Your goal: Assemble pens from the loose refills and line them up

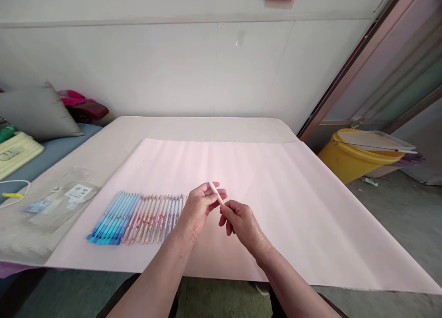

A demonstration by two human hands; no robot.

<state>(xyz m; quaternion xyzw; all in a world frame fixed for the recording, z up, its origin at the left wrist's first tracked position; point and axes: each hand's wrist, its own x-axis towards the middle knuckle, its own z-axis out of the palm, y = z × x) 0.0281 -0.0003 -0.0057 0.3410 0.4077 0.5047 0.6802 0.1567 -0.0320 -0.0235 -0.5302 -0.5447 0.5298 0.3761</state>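
Above the middle of the pink sheet, my left hand (pixel 200 205) and my right hand (pixel 241 221) meet on one slim, pale pinkish-white pen (pixel 215 191). It slants, its upper end leaning left. My left thumb and fingers close round its middle, while my right thumb and forefinger pinch the lower end. The part of the pen inside the right fingers is hidden. Left of my hands, a row of pens (pixel 152 219) lies side by side: blue and turquoise ones at the left, then pink-and-red patterned ones, then pale bluish ones. My left forearm covers the row's right end.
A pink sheet (pixel 293 216) covers much of the table. Clear plastic bags (pixel 65 200) with labels lie at the left. Beyond are a grey cushion (pixel 37 113) and a pale yellow object (pixel 19 152). A yellow bin (pixel 348 159) stands right of the table.
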